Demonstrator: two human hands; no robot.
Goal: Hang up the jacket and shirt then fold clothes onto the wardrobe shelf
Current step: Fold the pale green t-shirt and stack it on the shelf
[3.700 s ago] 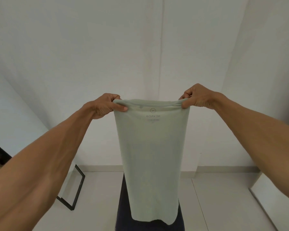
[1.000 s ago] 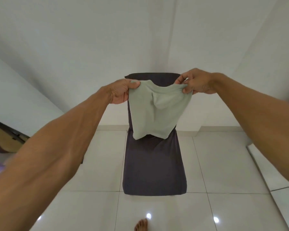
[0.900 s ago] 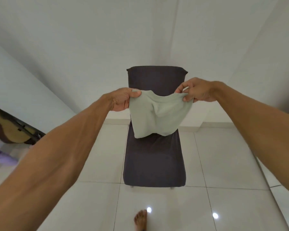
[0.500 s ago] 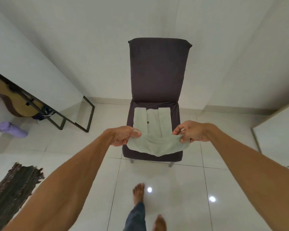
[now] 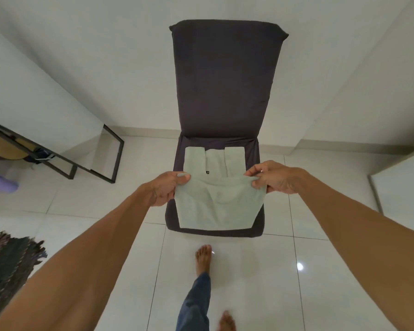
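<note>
- Fabric, a pale green shirt (image 5: 215, 206), lies partly on the seat of a dark chair (image 5: 225, 87), its far part flat with two side panels folded inward and a small dark tag between them.
- The left hand (image 5: 164, 189) pinches the left end of the raised fold; its fingers (image 5: 182, 179) are closed on the cloth, thumb on top.
- The right hand (image 5: 273, 179) does the same at the right end, fingers (image 5: 256, 180) closed narrowly on the edge.
- The near half hangs from this grip down to the seat's front edge and sags a little in the middle.
- Risk, as I judge it: if the two hands carry the fold over unevenly, the layers land skewed and the inward side panels slide open.
- The sag in the middle could trap a crease once the fold is pressed flat.
- The near hem sits at the lip of the seat; a pull toward the person could drag the whole shirt off onto the tiled floor (image 5: 261, 283).
- The seat is barely wider than the shirt, so a sideways shift would let a corner droop over the side.
- The wardrobe shelf is not in view, so the folded bundle may loosen on the carry if held by one edge only.
</note>
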